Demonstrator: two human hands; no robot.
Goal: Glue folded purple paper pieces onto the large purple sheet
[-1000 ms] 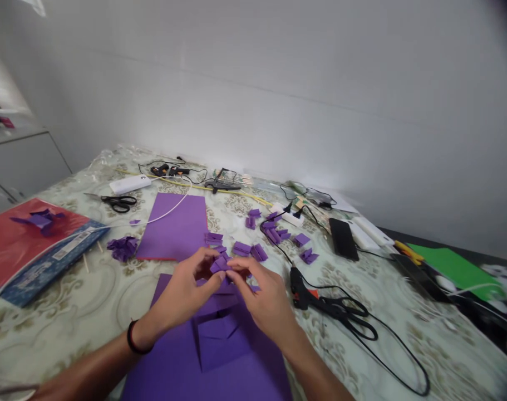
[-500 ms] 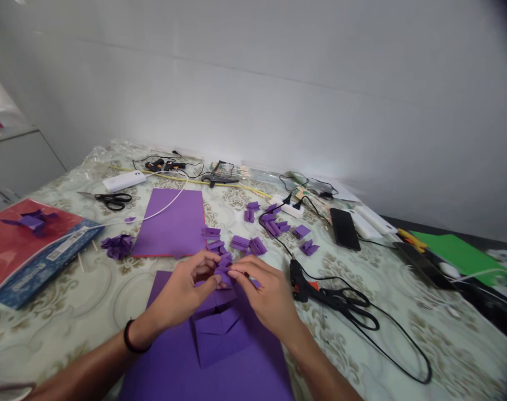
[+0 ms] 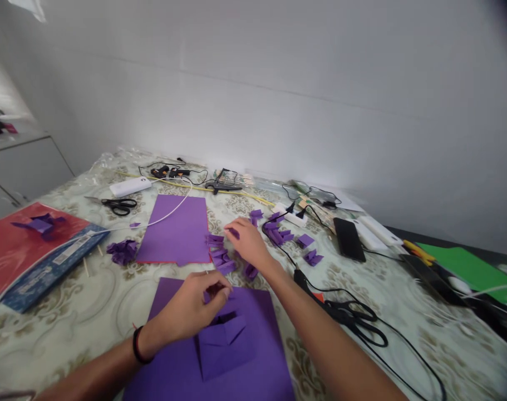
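This looked like a paper-craft workspace; whether it was in a home or a workshop could not be told. A counter (image 3: 86, 334) with a floral-patterned cover (image 3: 115, 284) stood against a plain pale wall (image 3: 257, 106), and on it lay glue guns (image 3: 178, 173), scissors (image 3: 108, 202), purple sheets (image 3: 178, 231), folded purple pieces (image 3: 222, 261) and a power strip (image 3: 294, 218). A low pale cabinet (image 3: 25, 167) stood off to the left.
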